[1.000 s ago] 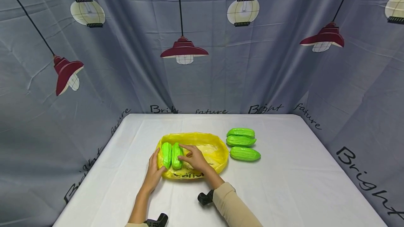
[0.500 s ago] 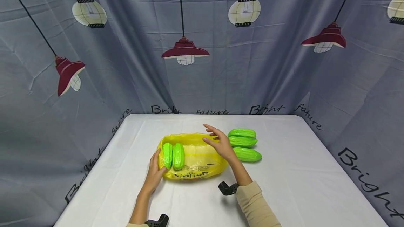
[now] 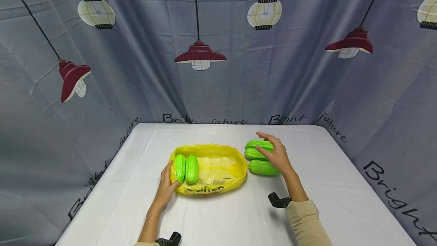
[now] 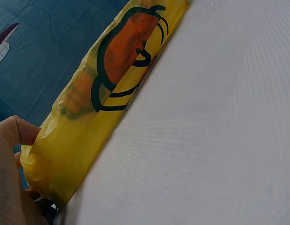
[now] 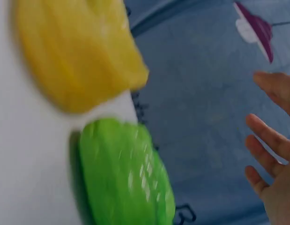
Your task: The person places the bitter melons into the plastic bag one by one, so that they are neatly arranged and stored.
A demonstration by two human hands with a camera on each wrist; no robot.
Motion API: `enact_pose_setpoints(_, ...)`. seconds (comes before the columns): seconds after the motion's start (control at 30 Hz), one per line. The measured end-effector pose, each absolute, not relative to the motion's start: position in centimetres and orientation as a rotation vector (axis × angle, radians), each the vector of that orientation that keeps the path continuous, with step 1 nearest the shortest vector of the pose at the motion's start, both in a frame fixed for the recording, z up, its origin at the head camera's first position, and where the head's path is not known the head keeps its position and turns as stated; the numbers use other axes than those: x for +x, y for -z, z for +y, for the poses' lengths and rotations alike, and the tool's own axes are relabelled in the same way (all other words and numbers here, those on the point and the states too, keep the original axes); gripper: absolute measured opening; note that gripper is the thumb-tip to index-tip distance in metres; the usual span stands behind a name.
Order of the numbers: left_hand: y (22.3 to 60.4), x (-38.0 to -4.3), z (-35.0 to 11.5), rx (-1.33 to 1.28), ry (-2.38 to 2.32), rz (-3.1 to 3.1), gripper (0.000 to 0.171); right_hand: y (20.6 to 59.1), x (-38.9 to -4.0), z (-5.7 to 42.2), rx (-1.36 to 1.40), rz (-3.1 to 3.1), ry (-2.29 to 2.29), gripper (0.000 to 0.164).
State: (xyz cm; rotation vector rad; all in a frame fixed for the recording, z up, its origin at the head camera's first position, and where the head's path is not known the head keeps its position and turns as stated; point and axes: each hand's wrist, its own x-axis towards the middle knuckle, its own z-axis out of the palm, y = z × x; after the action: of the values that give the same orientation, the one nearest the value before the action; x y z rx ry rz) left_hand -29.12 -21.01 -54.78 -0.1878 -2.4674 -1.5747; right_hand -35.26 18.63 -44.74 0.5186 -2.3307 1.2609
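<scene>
My left hand [image 3: 166, 186] grips the left end of a shallow oval container covered in a yellow plastic bag [image 3: 222, 151]. In the left wrist view, its thumb and fingers lie around the end of the yellow bag [image 4: 84, 145]. Two bright green, ribbed, cucumber-like vegetables [image 3: 192, 170] lie side by side inside, at the left. Right of the container are three more, a back one [image 3: 256, 143], a middle one [image 3: 254, 154] and a front one [image 3: 263, 167]. Over them hovers my right hand [image 3: 278, 156], fingers spread, holding nothing; it partly hides them.
A white-covered table [image 3: 205, 223] bears everything. Behind and beside it hangs a blue-grey curtain [image 3: 225, 90] printed with lamps and lettering. Each wrist wears a black camera mount, such as the right mount [image 3: 278, 200].
My right hand has left the vegetable inside the container and moved right, over the three outside. My left hand keeps its grip on the container's left end.
</scene>
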Motion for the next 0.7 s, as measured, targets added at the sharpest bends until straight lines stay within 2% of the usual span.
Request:
enact_pose_setpoints(0.37,54.8,-29.1,-21.0,-0.182,1.565,-2.485,0.083,48.6,-34.9,22.3,0.615,-2.553,-1.172,0.054)
enact_pose_setpoints(0.7,54.8,-29.1,-21.0,-0.176,1.565,-2.48,0.084,50.4,-34.9,22.9,0.65,-2.675,-1.106,0.05)
